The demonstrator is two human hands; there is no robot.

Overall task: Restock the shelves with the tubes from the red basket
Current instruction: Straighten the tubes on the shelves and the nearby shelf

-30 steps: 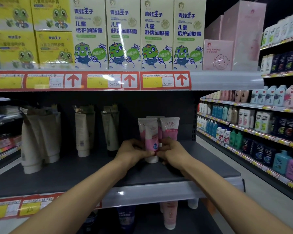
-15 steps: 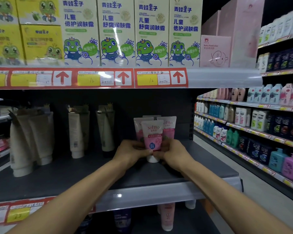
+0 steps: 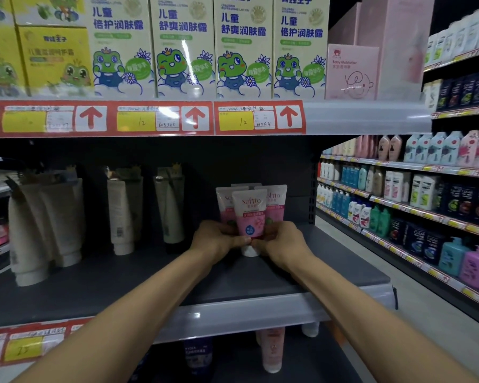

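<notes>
Head-worn camera view facing a shop shelf. 2 bare arms reach forward to the dark grey middle shelf (image 3: pixel 150 275), where the left hand (image 3: pixel 216 240) and the right hand (image 3: pixel 284 244) grip 1 pink "Softto" tube (image 3: pixel 249 214) between them. The fingers and thumb of each hand curl around its lower part, 1 hand on each side. The tube stands upright, label facing the camera, its white cap (image 3: pixel 250 251) down at the shelf surface. Just behind it stand matching pink tubes (image 3: pixel 275 205) — at least 2, pressed close against it. Further left on the same shelf stand tall cream tubes (image 3: pixel 122 214). The shelf above carries frog-printed boxes (image 3: pixel 183 48) over red-and-yellow price labels (image 3: pixel 194 118).
</notes>
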